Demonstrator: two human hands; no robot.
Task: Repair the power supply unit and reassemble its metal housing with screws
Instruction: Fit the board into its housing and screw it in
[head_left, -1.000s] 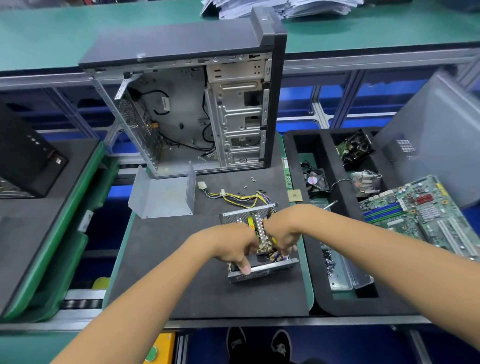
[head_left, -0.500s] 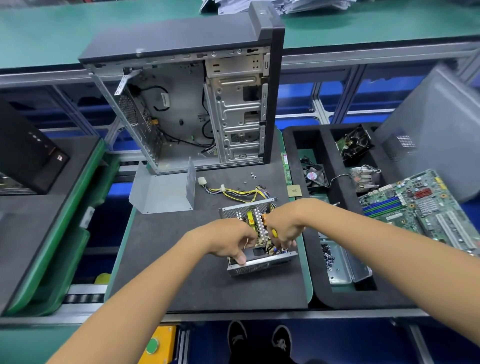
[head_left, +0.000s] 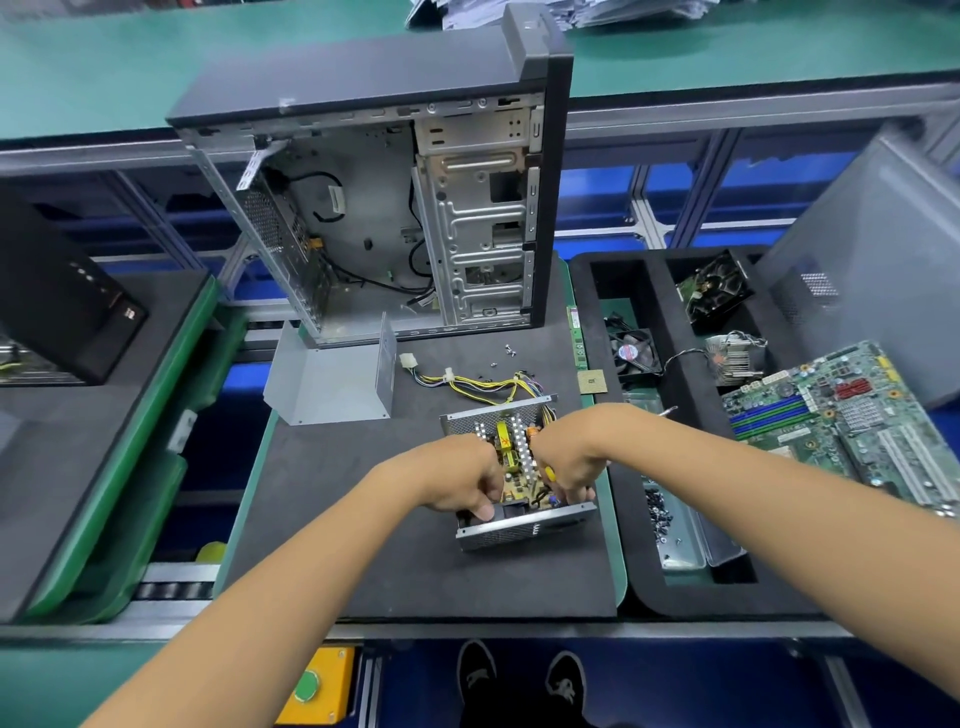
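The open power supply unit sits on the black foam mat, its yellow-brown circuit board exposed. My left hand grips the unit's left side, fingers curled over the edge and thumb near the front wall. My right hand is curled over the right side of the board, and a yellow-handled tool peeks out of it. The tool's tip is hidden. The bent grey metal cover lies apart at the back left. Yellow and black cables trail from the unit, with loose screws behind them.
An open PC tower case stands at the back of the mat. On the right, a black foam tray holds a fan, a motherboard and a metal dish of screws. A CPU lies at the mat's edge.
Both hands stay on the power supply unit in nearly the same hold. Only the camera has shifted a little.
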